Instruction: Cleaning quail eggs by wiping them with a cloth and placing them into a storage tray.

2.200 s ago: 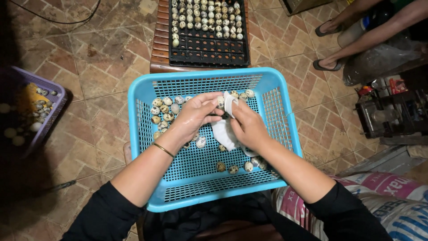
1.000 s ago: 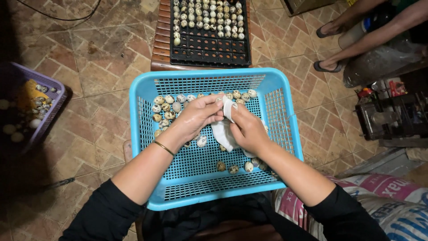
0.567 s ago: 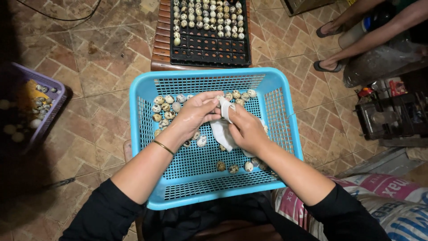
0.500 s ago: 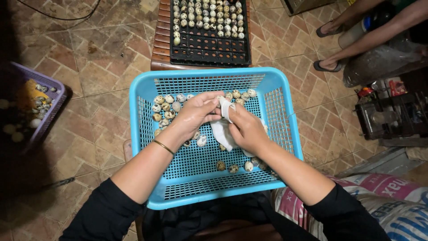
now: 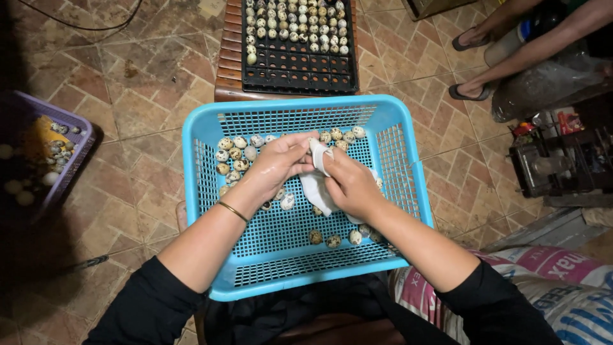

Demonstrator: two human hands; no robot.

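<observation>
White cloth (image 5: 317, 185) was pinched by my right hand (image 5: 350, 185) | left hand (image 5: 276, 167) pinched a speckled egg, I think, wiping it | next needed a soft rub over the blue basket (image 5: 204, 137).

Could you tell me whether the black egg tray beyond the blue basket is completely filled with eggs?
No, the black tray holds eggs only in its far rows, while the cells nearest the blue basket are bare.

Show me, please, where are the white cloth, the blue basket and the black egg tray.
white cloth (image 5: 315, 189), head view, on its hanging lower part below the hands.
blue basket (image 5: 281, 105), head view, on its far rim.
black egg tray (image 5: 300, 67), head view, on its empty near cells.
</observation>
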